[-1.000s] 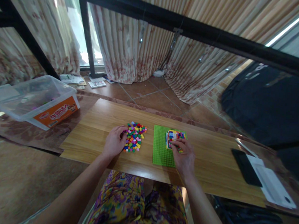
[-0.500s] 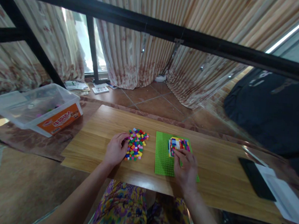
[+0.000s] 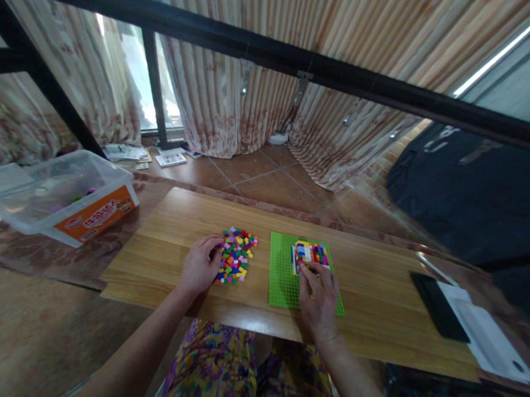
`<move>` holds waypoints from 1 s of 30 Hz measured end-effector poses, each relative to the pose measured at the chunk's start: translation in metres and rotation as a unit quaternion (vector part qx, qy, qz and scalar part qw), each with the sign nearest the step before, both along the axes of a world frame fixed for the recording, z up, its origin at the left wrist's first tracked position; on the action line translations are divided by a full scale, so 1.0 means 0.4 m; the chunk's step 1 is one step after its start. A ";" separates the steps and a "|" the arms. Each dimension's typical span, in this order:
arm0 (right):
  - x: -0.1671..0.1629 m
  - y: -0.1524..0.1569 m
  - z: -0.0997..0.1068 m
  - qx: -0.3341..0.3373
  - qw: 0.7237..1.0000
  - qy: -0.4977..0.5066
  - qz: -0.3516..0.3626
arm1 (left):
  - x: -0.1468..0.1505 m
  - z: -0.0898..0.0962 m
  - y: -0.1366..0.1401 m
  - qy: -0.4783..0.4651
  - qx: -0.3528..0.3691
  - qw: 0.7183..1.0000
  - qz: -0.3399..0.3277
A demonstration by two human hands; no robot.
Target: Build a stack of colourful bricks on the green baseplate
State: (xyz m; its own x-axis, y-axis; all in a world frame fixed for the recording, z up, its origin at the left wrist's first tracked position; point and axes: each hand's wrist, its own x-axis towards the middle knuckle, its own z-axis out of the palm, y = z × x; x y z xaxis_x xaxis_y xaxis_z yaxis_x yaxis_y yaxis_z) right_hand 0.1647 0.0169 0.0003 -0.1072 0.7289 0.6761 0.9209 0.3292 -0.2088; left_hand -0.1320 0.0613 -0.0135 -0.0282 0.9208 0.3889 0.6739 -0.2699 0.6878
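Note:
A green studded baseplate (image 3: pixel 281 285) lies on the wooden table. On its upper right part sits a low block of many-coloured building bricks (image 3: pixel 306 252). My right hand (image 3: pixel 319 294) is at the near edge of this block, thumb and forefinger pinched together; whatever sits between the fingertips is too small to make out. To the left of the baseplate, small loose bricks (image 3: pixel 236 257) of many colours are spread in a heap. My left hand (image 3: pixel 200 265) rests at the heap's left edge, fingers curled and thumb close to the forefinger. Its fingertips are partly hidden.
A clear plastic box (image 3: pixel 73 189) with an orange label stands on the floor at the left. Toward the table's right end lie a black flat slab (image 3: pixel 440 307) and a white tray-like piece (image 3: pixel 487 338). A dark metal bar (image 3: pixel 267 55) crosses before the curtains (image 3: pixel 279 16).
The whole view has shifted slightly, so everything sits a little further left. Both hands keep nearly the same places by the heap and the brick block.

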 end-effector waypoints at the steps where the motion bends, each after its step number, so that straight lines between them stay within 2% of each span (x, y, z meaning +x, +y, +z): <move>1: 0.003 0.001 0.004 -0.007 1.000 0.004 0.004 | 0.000 0.000 0.001 0.000 0.001 1.000 -0.001; 5: 0.007 -0.003 0.023 -0.023 0.999 0.032 0.012 | 0.003 0.002 0.001 -0.002 0.011 1.000 -0.004; 9: -0.052 -0.033 0.030 -0.015 0.994 0.109 -0.018 | 0.007 0.009 -0.005 0.001 0.014 1.000 0.000; 11: -0.107 -0.053 0.026 -0.056 0.988 0.144 0.001 | 0.009 0.011 -0.007 0.000 0.010 1.000 0.002; 13: -0.165 -0.067 0.021 -0.128 0.977 0.165 0.053 | 0.010 0.012 -0.008 -0.002 0.007 1.000 0.004; 15: -0.215 -0.072 0.014 -0.185 0.964 0.162 0.100 | 0.011 0.013 -0.008 -0.003 0.005 1.000 0.004; 17: -0.251 -0.067 0.009 -0.215 0.959 0.150 0.108 | 0.012 0.014 -0.007 -0.004 0.004 1.000 0.002; 24: -0.297 -0.034 -0.009 -0.214 0.971 0.098 0.040 | 0.013 0.013 -0.006 -0.009 0.004 1.000 0.008; 30: -0.274 -0.034 -0.013 -0.205 0.970 0.104 0.077 | 0.012 0.007 -0.004 -0.006 -0.008 1.000 0.006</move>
